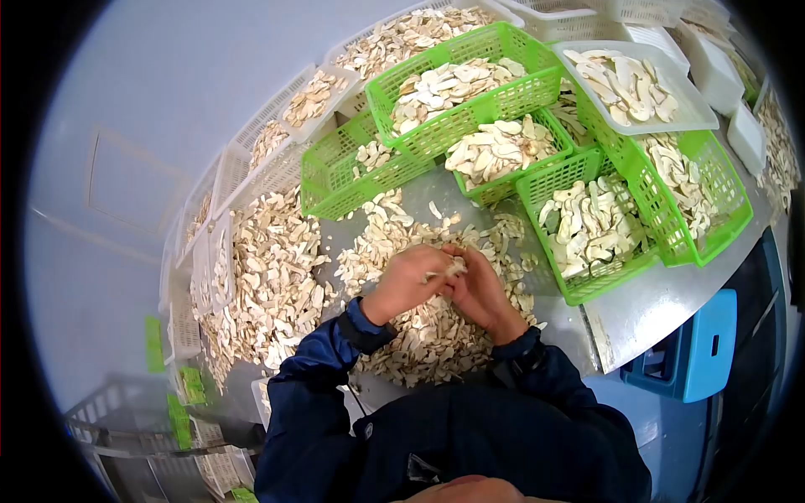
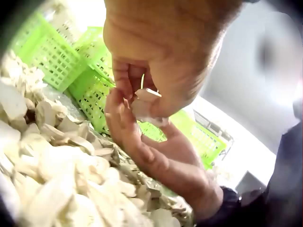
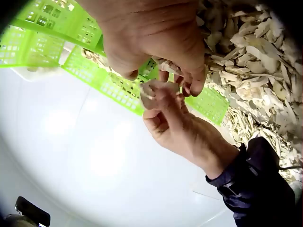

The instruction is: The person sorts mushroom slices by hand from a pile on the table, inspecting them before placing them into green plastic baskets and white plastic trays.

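Both hands meet over a heap of pale dried mushroom slices (image 1: 428,335) on a metal table. My left hand (image 1: 411,278) pinches a mushroom slice (image 3: 148,96) between thumb and fingers. In the left wrist view that pale slice (image 2: 144,108) shows beneath the left thumb. My right hand (image 1: 480,293) faces it, fingers curled around more slices (image 3: 167,66), partly hidden in its palm. The fingertips of the two hands come together around the held pieces.
Green perforated baskets (image 1: 579,289) with sorted slices stand behind and right of the heap. A white tray (image 1: 704,126) of larger slices rests on one basket. Another big pile (image 1: 272,277) lies at left, beside white baskets (image 1: 228,180). A blue stool (image 1: 711,344) stands at right.
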The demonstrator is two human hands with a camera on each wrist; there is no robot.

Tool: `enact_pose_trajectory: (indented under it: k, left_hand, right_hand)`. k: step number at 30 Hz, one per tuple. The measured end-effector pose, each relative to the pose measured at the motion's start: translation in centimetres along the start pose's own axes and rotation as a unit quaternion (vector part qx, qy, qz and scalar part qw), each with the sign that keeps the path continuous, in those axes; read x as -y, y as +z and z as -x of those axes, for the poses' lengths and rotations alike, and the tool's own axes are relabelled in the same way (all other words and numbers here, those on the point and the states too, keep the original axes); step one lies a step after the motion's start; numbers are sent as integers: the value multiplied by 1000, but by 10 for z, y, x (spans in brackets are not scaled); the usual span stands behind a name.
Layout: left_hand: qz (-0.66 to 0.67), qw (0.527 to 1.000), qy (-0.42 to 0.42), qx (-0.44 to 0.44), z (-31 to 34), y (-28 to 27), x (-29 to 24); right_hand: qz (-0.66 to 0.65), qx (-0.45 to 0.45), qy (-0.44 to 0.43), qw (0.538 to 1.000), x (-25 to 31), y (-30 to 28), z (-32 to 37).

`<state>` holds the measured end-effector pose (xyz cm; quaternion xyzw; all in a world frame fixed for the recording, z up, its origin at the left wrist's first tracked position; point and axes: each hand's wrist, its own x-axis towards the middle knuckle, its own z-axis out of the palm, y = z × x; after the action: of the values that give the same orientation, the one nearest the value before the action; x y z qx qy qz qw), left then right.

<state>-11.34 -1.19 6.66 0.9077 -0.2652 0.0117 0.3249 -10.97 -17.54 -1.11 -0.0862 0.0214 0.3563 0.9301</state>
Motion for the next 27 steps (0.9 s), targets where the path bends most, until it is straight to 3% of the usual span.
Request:
enact_pose_trajectory:
  k: [2, 5, 8, 11, 16, 19, 27]
  left_hand:
    - [214, 951, -222, -34, 5, 3, 7]
    - [451, 864, -214, -73, -5, -3, -3]
    - [438, 856, -267, -70, -1, -4, 2]
    - [443, 840, -309, -53, 3, -3, 9]
    - [484, 797, -359, -36, 4, 3, 10]
    - [535, 758, -365, -73, -2, 3, -2]
    - [596, 719, -336, -118, 0, 2, 9]
  right_hand:
    - [22, -23, -24, 999, 1, -1, 0]
    - [121, -82, -49, 988, -1, 6, 0]
    - [308, -109, -99, 940, -6, 7, 0]
    - [411, -99, -138, 896, -13, -1, -3]
    - [435, -110, -157, 880, -12, 2, -1]
    - [443, -118, -153, 875, -7, 8, 3]
    - [450, -123, -209, 859, -11, 7, 2]
